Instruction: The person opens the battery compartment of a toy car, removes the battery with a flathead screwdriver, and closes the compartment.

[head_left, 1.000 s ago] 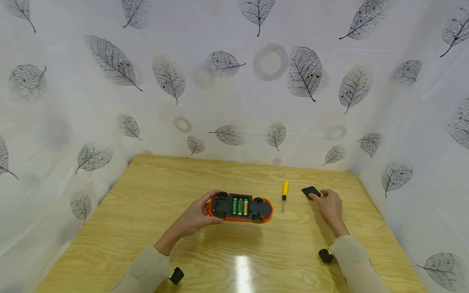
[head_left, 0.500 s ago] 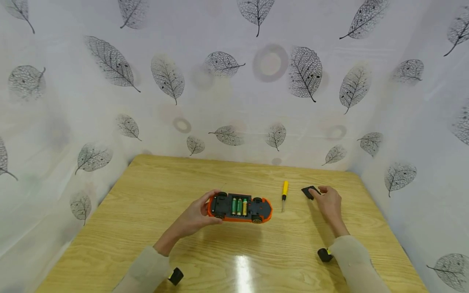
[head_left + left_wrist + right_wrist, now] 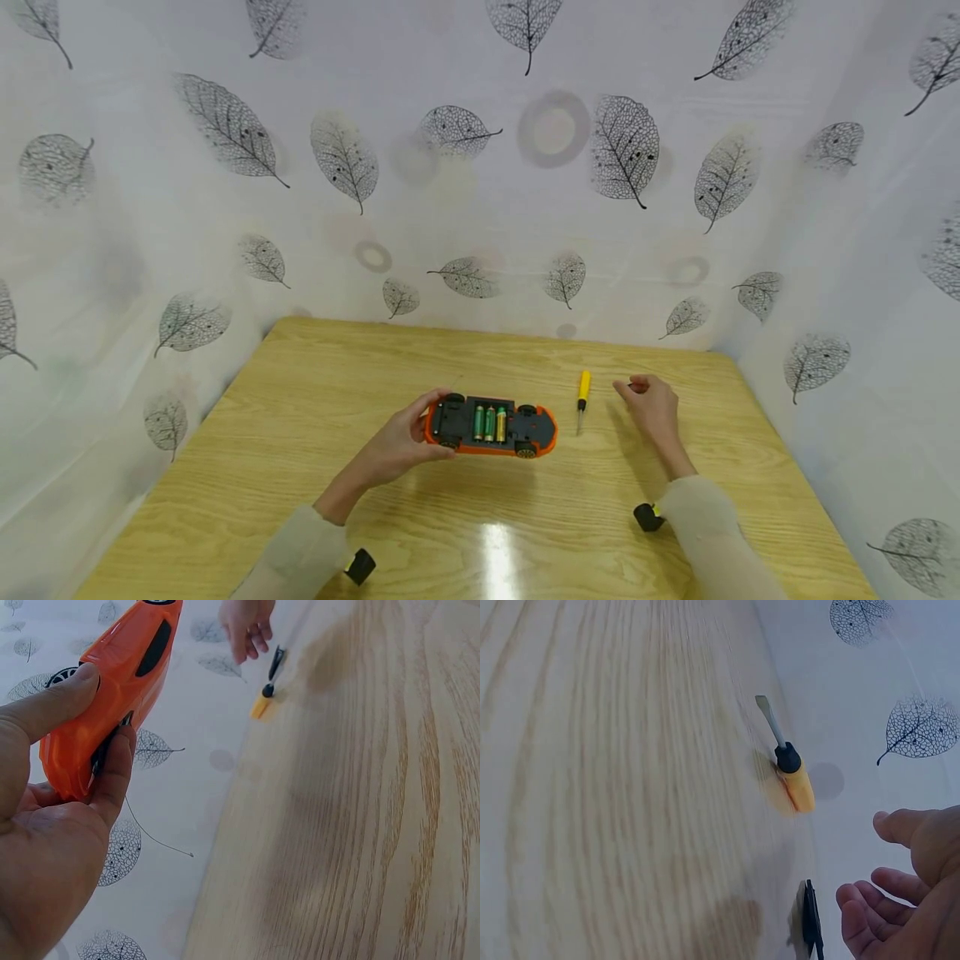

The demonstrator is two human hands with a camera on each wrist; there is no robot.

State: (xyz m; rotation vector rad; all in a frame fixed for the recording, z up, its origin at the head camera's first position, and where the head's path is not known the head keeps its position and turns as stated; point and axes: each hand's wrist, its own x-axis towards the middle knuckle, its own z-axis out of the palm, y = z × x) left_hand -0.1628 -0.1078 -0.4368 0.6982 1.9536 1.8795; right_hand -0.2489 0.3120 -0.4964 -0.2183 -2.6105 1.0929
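Note:
My left hand (image 3: 401, 442) grips an orange toy car (image 3: 543, 429) by one end above the table, its dark underside up. Three batteries (image 3: 490, 423) lie side by side in the car's uncovered compartment. In the left wrist view the thumb and fingers curl round the car's orange body (image 3: 112, 697). My right hand (image 3: 654, 408) hovers with loosely bent fingers and nothing between them. Beside those fingers in the right wrist view is a thin black cover (image 3: 811, 919) on the table; the hand mostly hides it in the head view.
A yellow-handled screwdriver (image 3: 583, 392) lies between the car and my right hand, its flat blade toward the near edge. The wooden table (image 3: 337, 358) is bounded by a white leaf-print curtain (image 3: 480, 208) at the back and sides.
My right hand has let go of the black cover and moved a little left and toward the back, its fingers spreading. The left hand and car have stayed almost still.

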